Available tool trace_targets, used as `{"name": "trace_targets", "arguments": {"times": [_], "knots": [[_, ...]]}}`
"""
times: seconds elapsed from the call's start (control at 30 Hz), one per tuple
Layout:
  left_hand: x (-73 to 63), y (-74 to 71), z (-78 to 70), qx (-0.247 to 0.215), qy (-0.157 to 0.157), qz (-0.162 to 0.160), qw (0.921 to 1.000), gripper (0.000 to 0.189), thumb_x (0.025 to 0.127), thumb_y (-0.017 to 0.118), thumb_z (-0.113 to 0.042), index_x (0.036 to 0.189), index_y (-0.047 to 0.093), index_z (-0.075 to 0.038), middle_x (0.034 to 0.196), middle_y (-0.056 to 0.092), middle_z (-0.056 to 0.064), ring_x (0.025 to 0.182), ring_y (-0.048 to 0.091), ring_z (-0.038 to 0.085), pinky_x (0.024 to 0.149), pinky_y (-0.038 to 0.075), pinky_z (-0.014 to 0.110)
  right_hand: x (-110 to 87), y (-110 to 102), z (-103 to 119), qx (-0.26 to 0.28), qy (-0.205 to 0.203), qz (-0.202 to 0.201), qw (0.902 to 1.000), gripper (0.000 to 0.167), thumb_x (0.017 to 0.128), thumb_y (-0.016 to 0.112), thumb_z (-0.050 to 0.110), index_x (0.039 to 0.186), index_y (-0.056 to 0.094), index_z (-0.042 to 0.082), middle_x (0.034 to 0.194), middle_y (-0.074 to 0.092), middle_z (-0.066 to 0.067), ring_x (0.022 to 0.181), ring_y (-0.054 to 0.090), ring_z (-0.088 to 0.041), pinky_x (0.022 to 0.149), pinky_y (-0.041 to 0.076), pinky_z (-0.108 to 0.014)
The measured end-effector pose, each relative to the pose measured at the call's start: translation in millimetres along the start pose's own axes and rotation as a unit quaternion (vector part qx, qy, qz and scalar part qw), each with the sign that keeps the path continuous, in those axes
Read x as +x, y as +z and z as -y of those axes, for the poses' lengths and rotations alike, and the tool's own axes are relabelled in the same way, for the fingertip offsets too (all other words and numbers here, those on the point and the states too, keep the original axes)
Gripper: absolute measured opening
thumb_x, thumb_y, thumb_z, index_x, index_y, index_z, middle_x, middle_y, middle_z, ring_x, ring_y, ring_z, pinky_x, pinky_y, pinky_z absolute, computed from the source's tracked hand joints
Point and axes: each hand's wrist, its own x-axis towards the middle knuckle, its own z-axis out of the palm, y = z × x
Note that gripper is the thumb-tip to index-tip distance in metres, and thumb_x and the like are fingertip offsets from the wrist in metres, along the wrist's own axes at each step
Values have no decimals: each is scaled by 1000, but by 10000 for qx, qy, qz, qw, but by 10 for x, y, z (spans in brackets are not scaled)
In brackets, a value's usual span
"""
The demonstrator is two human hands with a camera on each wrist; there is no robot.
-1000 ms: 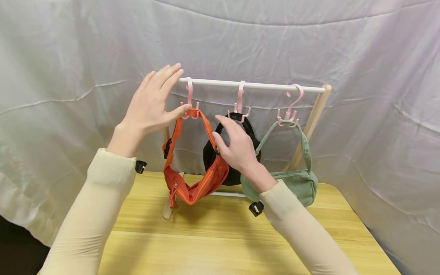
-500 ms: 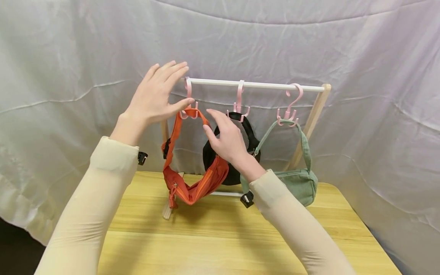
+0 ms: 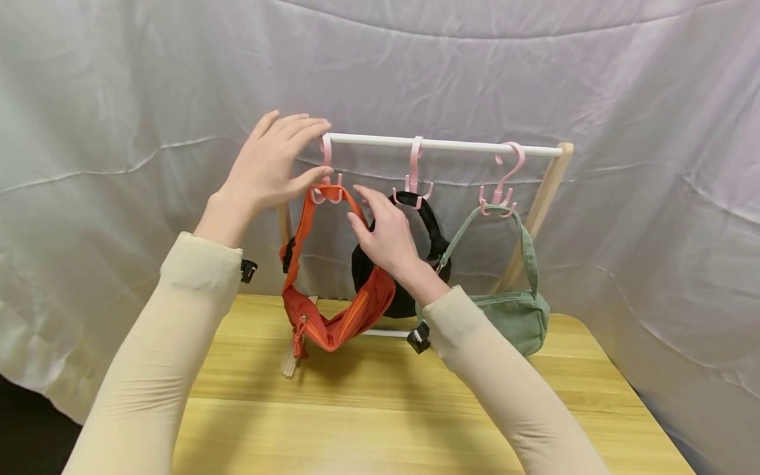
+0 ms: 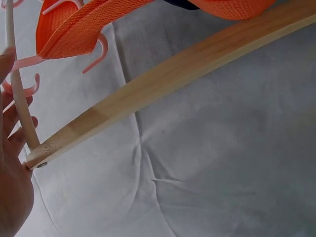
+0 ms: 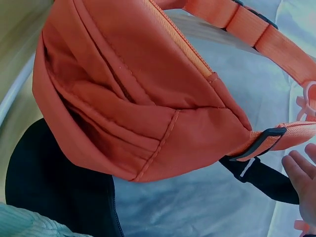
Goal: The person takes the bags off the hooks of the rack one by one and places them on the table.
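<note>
**Three bags, three hooks, two hands at the orange one**

One white rail (image 3: 451,144) spans a wooden rack and carries three pink hooks, each with one bag: an orange bag (image 3: 332,316) on the left hook (image 3: 325,173), a black bag (image 3: 404,290) on the middle hook (image 3: 413,170), a green bag (image 3: 510,316) on the right hook (image 3: 505,181). The rack stands on one wooden table (image 3: 380,422) before a white sheet (image 3: 119,99).

The left hand (image 3: 270,168) is at the left hook, fingers straight over the rail end, thumb against the hook's prongs where the orange strap (image 3: 309,224) hangs; it seems to touch rather than grasp, though the hook's far side is hidden. The right hand (image 3: 386,237) lies with relaxed fingers on the strap's right run, just in front of the black bag, gripping nothing that shows. The orange bag hangs from its hook, its pouch just above the table.
</note>
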Motion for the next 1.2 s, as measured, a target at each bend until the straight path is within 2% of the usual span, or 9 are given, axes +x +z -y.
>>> {"name": "trace_targets", "arguments": {"times": [0.13,0.3,0.6,0.73,0.97,1.2], "knots": [[-12,26,6,-35,76,-217,9997,60,97,76,-31,149,56,-11,148,60,10,140,50,31,126,19,50,8,31,4,138,77,10,9999,49,102,68,17,147,56,4,134,65,-19,107,70,-30,89,60,-45],[-17,58,16,-62,170,-486,9987,57,96,78,-24,147,58,-12,143,63,10,135,55,31,124,23,52,9,58,11,262,161,22,9995,49,102,68,15,147,56,4,136,64,-18,112,69,-26,88,61,-43],[-23,90,2,-114,202,-760,9968,54,93,81,-19,144,62,-14,137,68,9,130,59,30,121,29,52,1,93,20,329,236,-26,9992,47,102,67,14,147,58,6,134,66,-14,113,70,-23,90,61,-38],[-19,109,3,-98,190,-811,9965,53,93,80,-18,143,62,-15,136,68,8,129,60,30,121,29,51,10,94,27,228,240,-72,9994,45,102,67,15,146,60,8,132,68,-13,106,70,-22,87,60,-36],[7,153,11,-101,303,-957,9949,53,93,81,-20,142,64,-13,135,70,8,125,62,30,119,30,50,28,79,40,243,304,-369,9986,36,103,65,14,138,67,10,120,73,-10,85,68,-19,74,59,-33],[21,161,13,-256,248,-999,9944,52,91,82,-19,141,66,-16,132,71,6,118,65,30,118,32,47,60,86,32,236,342,-662,9969,28,104,64,16,130,73,10,108,77,-8,80,68,-17,68,57,-32]]}}
